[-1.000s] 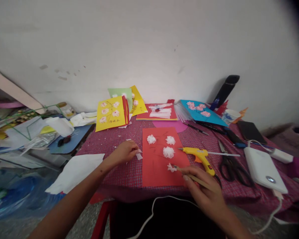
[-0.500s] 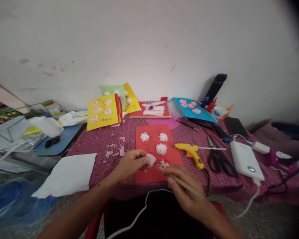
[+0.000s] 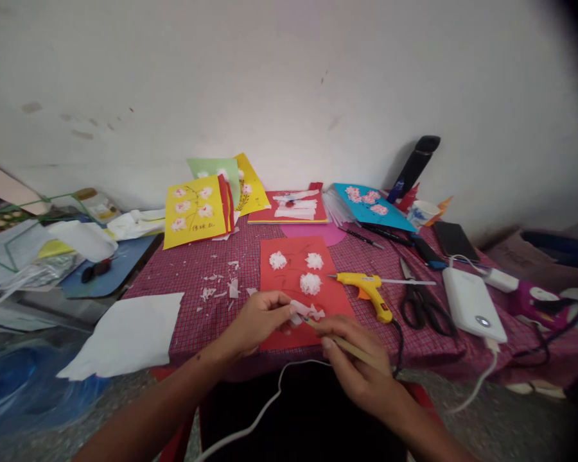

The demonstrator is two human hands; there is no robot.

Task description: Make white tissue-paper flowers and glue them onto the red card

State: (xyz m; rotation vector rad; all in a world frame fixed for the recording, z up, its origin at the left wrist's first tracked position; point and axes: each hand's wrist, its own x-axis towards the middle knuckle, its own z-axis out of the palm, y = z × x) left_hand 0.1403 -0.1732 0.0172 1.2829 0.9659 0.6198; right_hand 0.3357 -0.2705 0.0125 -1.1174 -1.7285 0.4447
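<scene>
My left hand (image 3: 264,319) pinches a small piece of white tissue paper (image 3: 298,309) between thumb and fingers. A pale wooden stick with a thin tip (image 3: 349,346) lies in the closed fingers of my right hand (image 3: 361,356), its tip against the tissue. Both hands are over the lower part of a red card (image 3: 289,337). On the card sit fluffy white paper flowers (image 3: 311,283) along drawn dark stems. A smaller ruffled white piece (image 3: 316,312) is partly hidden behind the held tissue.
A yellow glue gun (image 3: 366,282) lies right of the card, beside black-handled scissors (image 3: 421,305) and a white power bank (image 3: 472,305). Paper scraps (image 3: 234,287) litter the checked cloth at left, near a white sheet (image 3: 125,337). Yellow flower cards (image 3: 195,212) lean at the back.
The tissue in my left hand has turned from flat to folded around the stick's tip. My left hand has shifted slightly right, and the view has tilted a little.
</scene>
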